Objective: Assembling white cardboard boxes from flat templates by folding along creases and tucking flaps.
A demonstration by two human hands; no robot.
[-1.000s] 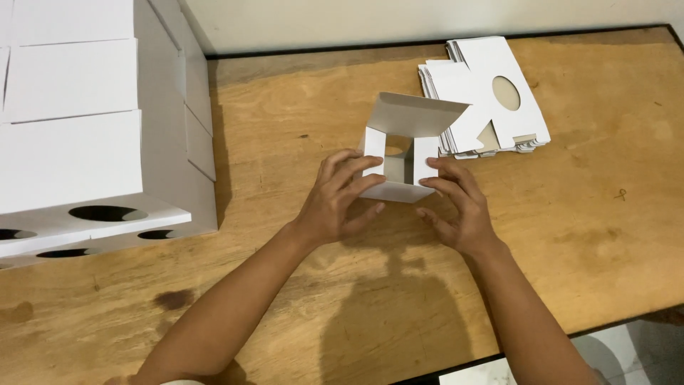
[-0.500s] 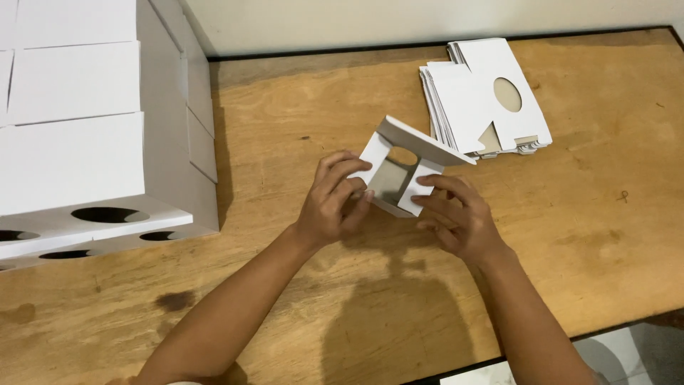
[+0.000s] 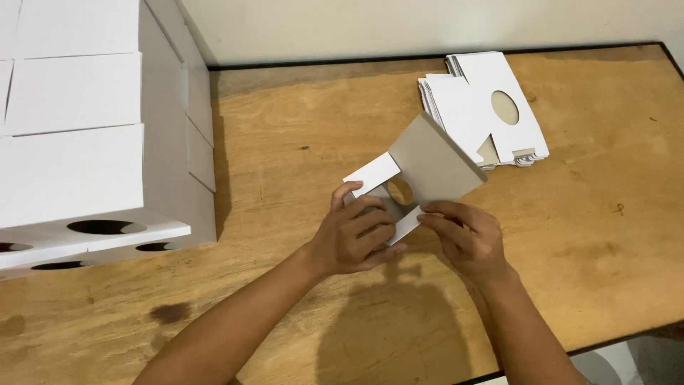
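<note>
cardboard box [image 3: 427, 167] between both hands' grip

Wooden table [image 3: 285, 128]: flat carton blanks [image 3: 484, 107] far right, stacked white boxes [image 3: 92, 142] left.

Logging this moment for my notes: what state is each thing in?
Small box: half folded, grey inside showing, tilted, held off the table.
Left hand: gripping the box.
Right hand: fingers on the box's edge.
Flat blanks: unfolded, stacked.
Finished boxes: closed, stacked.
</note>
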